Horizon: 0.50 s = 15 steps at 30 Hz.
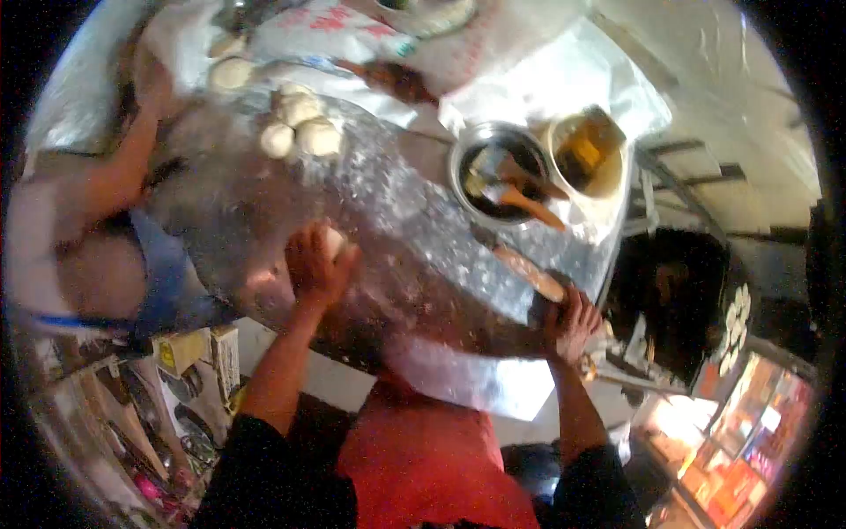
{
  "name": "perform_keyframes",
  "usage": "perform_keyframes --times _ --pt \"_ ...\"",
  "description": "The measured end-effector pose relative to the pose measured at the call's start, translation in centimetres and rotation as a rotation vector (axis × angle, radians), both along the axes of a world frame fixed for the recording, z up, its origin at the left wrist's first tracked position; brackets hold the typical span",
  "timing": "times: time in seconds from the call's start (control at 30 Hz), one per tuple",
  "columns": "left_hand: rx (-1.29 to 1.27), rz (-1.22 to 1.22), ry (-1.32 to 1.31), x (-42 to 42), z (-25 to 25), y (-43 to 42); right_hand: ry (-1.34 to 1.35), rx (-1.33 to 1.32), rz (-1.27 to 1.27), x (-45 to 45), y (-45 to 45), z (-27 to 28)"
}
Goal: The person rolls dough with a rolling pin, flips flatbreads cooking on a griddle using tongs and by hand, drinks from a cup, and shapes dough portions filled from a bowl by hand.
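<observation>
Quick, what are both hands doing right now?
Left hand: closed around dough.
Right hand: at the rolling pin's end; can't tell if it's gripping.

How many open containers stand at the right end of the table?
2: the metal bowl with a tool in it, and, right of it, the pale tub with something yellow inside. Others may be hidden.

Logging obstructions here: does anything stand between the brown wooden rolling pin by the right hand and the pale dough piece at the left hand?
Nothing visible stands between the rolling pin by the right hand and the dough piece at the left hand. The round metal bowl sits beyond the pin, off that line.
</observation>
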<state>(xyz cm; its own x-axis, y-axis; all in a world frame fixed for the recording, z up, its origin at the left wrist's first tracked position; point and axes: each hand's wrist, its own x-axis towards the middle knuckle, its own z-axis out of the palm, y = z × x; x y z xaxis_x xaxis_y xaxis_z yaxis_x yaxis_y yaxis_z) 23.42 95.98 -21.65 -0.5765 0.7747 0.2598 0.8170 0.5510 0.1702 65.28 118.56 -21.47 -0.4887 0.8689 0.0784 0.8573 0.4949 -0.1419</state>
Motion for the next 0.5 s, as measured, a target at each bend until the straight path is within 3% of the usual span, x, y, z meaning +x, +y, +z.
perform_keyframes --times 0.07,0.17,0.23,0.27,0.33,0.37,0.5 --pt "-0.019 -0.066 -0.107 -2.3 0.6 0.6 0.082 0.071 0.062 -0.3 0.3 0.0" --pt "-0.085 -0.013 -0.036 -7.7 -0.9 2.6 0.124 0.106 0.066 -0.4 0.4 -0.4" --pt "-0.110 0.054 -0.348 -8.1 1.6 4.0 0.103 0.102 0.030 -0.4 0.5 -0.3" --pt "0.065 0.023 -0.389 -6.7 2.5 3.1 0.087 0.098 0.024 -0.2 0.4 -0.1" --pt "0.089 -0.020 -0.148 -2.1 1.6 -2.2 0.089 0.086 -0.004 -1.0 0.7 -0.2" --pt "-0.017 -0.007 -0.077 0.6 -2.1 -5.6 0.074 0.060 -0.010 -0.8 0.6 -0.2" --pt "0.078 -0.058 -0.192 0.5 -1.5 -4.8 0.086 0.094 0.005 -0.1 0.4 -0.4"
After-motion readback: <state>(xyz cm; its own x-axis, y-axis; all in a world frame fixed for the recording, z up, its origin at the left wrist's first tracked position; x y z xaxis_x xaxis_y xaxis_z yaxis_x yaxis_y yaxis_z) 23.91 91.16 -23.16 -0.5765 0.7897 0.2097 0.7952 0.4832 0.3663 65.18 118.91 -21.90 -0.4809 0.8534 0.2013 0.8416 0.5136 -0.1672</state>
